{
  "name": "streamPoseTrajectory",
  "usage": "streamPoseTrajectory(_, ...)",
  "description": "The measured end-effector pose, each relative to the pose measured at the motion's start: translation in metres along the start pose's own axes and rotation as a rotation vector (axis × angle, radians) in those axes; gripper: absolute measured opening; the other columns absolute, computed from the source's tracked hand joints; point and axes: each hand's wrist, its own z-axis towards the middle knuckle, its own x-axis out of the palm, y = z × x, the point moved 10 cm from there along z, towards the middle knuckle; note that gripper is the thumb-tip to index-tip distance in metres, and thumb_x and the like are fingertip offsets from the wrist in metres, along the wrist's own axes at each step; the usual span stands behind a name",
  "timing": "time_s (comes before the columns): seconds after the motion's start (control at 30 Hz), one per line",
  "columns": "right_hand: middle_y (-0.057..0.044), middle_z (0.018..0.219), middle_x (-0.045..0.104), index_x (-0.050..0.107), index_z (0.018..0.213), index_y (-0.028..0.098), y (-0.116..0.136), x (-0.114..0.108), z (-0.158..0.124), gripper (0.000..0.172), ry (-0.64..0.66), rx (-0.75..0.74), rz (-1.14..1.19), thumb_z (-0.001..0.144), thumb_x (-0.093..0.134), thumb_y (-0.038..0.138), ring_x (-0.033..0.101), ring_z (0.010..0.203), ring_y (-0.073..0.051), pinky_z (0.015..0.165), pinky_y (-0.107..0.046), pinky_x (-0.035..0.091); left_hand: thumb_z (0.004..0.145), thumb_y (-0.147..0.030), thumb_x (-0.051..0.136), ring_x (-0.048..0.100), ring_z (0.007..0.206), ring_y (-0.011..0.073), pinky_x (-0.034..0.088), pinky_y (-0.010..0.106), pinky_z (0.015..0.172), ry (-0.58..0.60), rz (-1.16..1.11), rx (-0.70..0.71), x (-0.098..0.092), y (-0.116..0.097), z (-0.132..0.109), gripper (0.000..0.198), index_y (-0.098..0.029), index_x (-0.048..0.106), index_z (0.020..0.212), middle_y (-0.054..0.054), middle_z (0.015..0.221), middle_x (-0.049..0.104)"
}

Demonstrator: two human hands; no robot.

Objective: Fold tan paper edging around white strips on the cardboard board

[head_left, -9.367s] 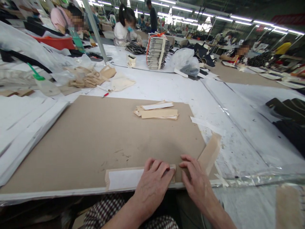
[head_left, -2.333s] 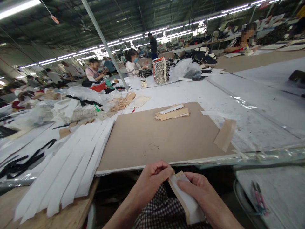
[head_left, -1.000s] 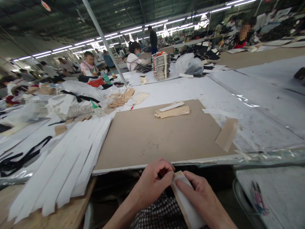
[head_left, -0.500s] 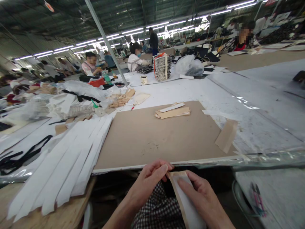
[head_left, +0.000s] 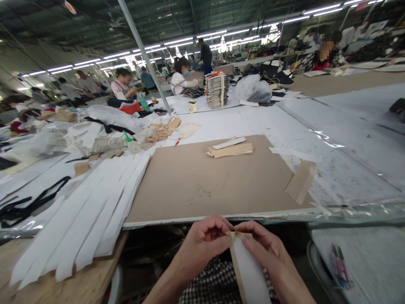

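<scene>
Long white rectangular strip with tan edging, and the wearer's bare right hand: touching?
Touching. The head view shows it: the right hand's thumb lies over the long white strip's face, near its upper end.

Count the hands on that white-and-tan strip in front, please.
2: the left hand at the upper left corner of the strip, and the right hand at its upper right side. No other hand shows on it.

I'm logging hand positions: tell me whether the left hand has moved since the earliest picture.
Yes, toward the body: the left hand lay over the brown sheet then, and is now mostly on the near side of the sheet's front edge.
</scene>
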Motion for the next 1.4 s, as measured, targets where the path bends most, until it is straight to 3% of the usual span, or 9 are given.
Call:
streamPoseTrajectory(0.23, 0.000, 0.092, 0.063, 0.065, 0.092, 0.025, 0.039, 0.006, -0.002, 0.028, 0.040, -0.223, -0.361, 0.089, 0.057, 0.052, 0.056, 0.090, -0.019, 0.079, -0.027, 0.040, 0.078, -0.020, 0.072, 0.050, 0.070, 0.0087, 0.041, 0.022, 0.062, -0.001, 0.174, 0.040, 0.004, -0.007, -0.005, 0.010, -0.012, 0.066, 0.076, 0.005, 0.101, 0.057)
streamPoseTrajectory(0.37, -0.001, 0.085, 0.062, 0.066, 0.087, 0.023, 0.038, 0.003, -0.002, 0.030, 0.012, -0.218, -0.417, 0.089, 0.057, 0.051, 0.054, 0.082, -0.018, 0.071, -0.026, 0.039, 0.081, -0.019, 0.069, 0.051, 0.072, 0.0092, 0.043, 0.022, 0.065, -0.008, 0.292, 0.054, 0.005, -0.010, -0.007, 0.008, -0.013, 0.065, 0.076, 0.005, 0.103, 0.057)
streamPoseTrajectory(0.67, 0.000, 0.071, 0.059, 0.064, 0.083, 0.018, 0.007, -0.005, -0.002, 0.039, -0.104, 0.019, 0.070, 0.075, 0.074, 0.054, 0.043, 0.060, -0.009, 0.053, -0.019, 0.031, 0.084, -0.033, 0.069, 0.053, 0.086, 0.0160, 0.042, 0.027, 0.076, 0.023, 0.093, 0.029, 0.015, -0.009, -0.006, 0.020, -0.014, 0.066, 0.082, 0.007, 0.100, 0.060)
streamPoseTrajectory(0.87, 0.000, 0.071, 0.060, 0.064, 0.088, 0.017, 0.002, -0.007, -0.004, 0.041, -0.128, 0.018, 0.105, 0.075, 0.075, 0.054, 0.045, 0.059, -0.009, 0.053, -0.019, 0.032, 0.082, -0.039, 0.071, 0.050, 0.080, 0.0149, 0.041, 0.026, 0.072, 0.044, -0.116, 0.012, 0.021, 0.003, -0.010, 0.029, -0.012, 0.066, 0.092, 0.005, 0.087, 0.059)
streamPoseTrajectory(1.0, -0.001, 0.079, 0.063, 0.065, 0.092, 0.018, -0.002, -0.009, -0.004, 0.038, -0.153, -0.001, 0.132, 0.076, 0.075, 0.051, 0.052, 0.065, -0.011, 0.056, -0.020, 0.038, 0.076, -0.032, 0.079, 0.049, 0.077, 0.0129, 0.040, 0.024, 0.069, -0.037, -0.151, 0.000, 0.022, 0.014, -0.011, 0.027, -0.014, 0.061, 0.083, 0.003, 0.085, 0.057)
streamPoseTrajectory(1.07, -0.001, 0.085, 0.063, 0.064, 0.099, 0.022, 0.003, -0.016, -0.006, 0.033, -0.200, -0.088, 0.075, 0.080, 0.072, 0.047, 0.057, 0.073, -0.014, 0.062, -0.023, 0.044, 0.079, -0.032, 0.076, 0.048, 0.075, 0.0122, 0.040, 0.023, 0.068, -0.086, -0.129, 0.010, 0.021, 0.015, -0.011, 0.025, -0.014, 0.059, 0.079, 0.002, 0.083, 0.057)
streamPoseTrajectory(1.17, -0.004, 0.106, 0.060, 0.061, 0.108, 0.026, 0.036, -0.026, -0.017, 0.022, -0.277, -0.431, -0.290, 0.089, 0.064, 0.035, 0.059, 0.095, -0.019, 0.082, -0.031, 0.049, 0.080, -0.030, 0.074, 0.051, 0.077, 0.0138, 0.041, 0.025, 0.069, -0.113, -0.073, 0.034, 0.022, 0.012, -0.010, 0.021, -0.014, 0.060, 0.078, 0.003, 0.084, 0.058)
streamPoseTrajectory(1.3, -0.008, 0.124, 0.052, 0.061, 0.118, 0.027, 0.080, -0.001, -0.045, 0.033, -0.223, -0.966, -0.972, 0.089, 0.059, 0.012, 0.051, 0.115, -0.023, 0.099, -0.041, 0.042, 0.082, -0.023, 0.070, 0.053, 0.080, 0.0148, 0.044, 0.025, 0.070, -0.151, 0.081, 0.143, 0.022, 0.000, -0.010, 0.011, -0.015, 0.064, 0.079, 0.005, 0.089, 0.060)
streamPoseTrajectory(1.4, -0.009, 0.120, 0.057, 0.063, 0.117, 0.023, 0.091, 0.016, -0.055, 0.041, -0.190, -1.171, -1.285, 0.085, 0.056, 0.000, 0.051, 0.114, -0.024, 0.105, -0.053, 0.034, 0.084, -0.018, 0.064, 0.057, 0.084, 0.0158, 0.046, 0.025, 0.073, -0.178, 0.239, 0.224, 0.022, -0.008, -0.012, 0.004, -0.016, 0.066, 0.081, 0.006, 0.095, 0.062)
